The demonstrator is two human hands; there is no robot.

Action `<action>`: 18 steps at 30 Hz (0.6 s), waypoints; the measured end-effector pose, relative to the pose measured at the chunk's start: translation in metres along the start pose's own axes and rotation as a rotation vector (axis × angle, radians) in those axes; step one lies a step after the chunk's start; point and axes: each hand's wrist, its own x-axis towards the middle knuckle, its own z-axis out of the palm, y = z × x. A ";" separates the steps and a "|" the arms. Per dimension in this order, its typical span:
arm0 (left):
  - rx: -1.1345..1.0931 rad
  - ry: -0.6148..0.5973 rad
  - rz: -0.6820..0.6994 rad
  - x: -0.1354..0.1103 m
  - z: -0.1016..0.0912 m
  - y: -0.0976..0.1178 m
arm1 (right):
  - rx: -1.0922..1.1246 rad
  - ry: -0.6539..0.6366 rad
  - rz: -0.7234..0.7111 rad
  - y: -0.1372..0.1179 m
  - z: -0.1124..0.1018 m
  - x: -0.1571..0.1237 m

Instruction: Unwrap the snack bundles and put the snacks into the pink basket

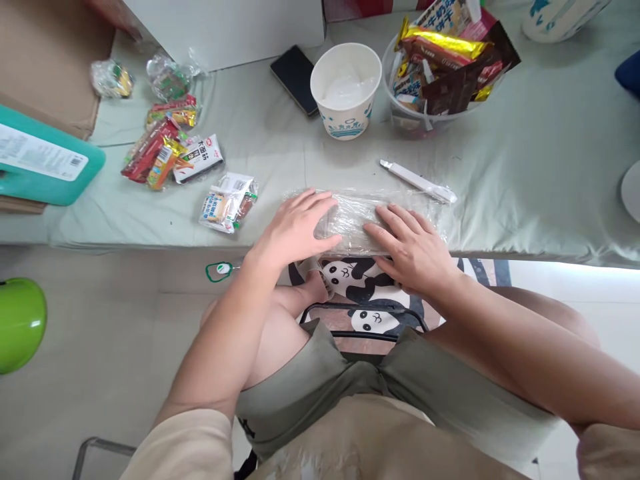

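My left hand (295,227) and my right hand (407,247) lie flat, fingers stretched out, on a clear plastic bag (357,217) at the near edge of the pale green cloth-covered table (525,173). The bag lies flat between and under both hands. A white knife-like tool (417,181) in clear wrap lies just beyond the bag's far right corner. A small sealed snack packet (228,202) lies left of my left hand.
A white paper bowl (346,90), a black phone (295,79) and a clear tub of snack packets (440,67) stand at the back. More snack packets (167,150) lie at the left beside a teal box (43,160). A green stool (20,323) is on the floor.
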 end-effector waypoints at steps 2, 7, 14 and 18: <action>0.005 -0.033 -0.017 -0.003 -0.003 0.002 | 0.021 0.049 -0.020 0.001 0.000 0.001; -0.045 -0.021 0.138 -0.015 -0.008 0.020 | 0.252 0.140 0.017 0.007 -0.009 0.004; -0.412 0.188 0.125 -0.025 -0.026 0.004 | 1.105 0.075 0.554 0.019 -0.045 0.005; -0.655 0.270 -0.093 -0.016 -0.025 -0.012 | 1.733 0.022 0.779 0.028 -0.050 0.009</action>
